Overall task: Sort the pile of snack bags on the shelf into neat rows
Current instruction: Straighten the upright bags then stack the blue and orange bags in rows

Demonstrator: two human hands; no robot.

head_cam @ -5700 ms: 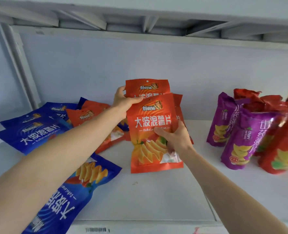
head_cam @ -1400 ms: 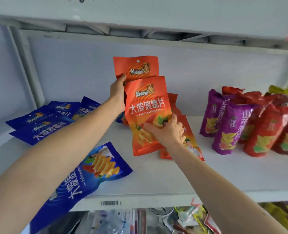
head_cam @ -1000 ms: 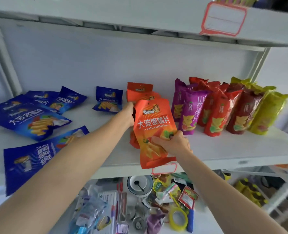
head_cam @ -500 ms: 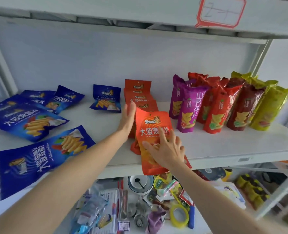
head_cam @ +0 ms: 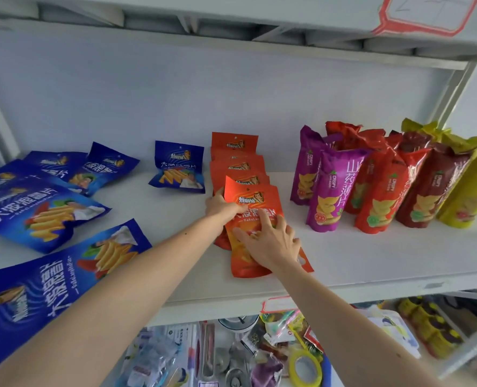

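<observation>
- Two bare forearms reach in from the bottom edge, with no sleeves in view on either one.
- The left hand (head_cam: pixel 222 206) wears no glove, ring or band that can be seen.
- The right hand (head_cam: pixel 270 243) is likewise ungloved; its wrist carries no watch or strap.
- Fingernails are too blurred to tell.

The right hand (head_cam: pixel 270 244) covers the picture on the front orange bag (head_cam: pixel 252 219). The orange bags behind (head_cam: pixel 235 160) show only their tops. The big blue bag (head_cam: pixel 44 283) and the red-edged label (head_cam: pixel 427 15) run off the picture's edge.
</observation>
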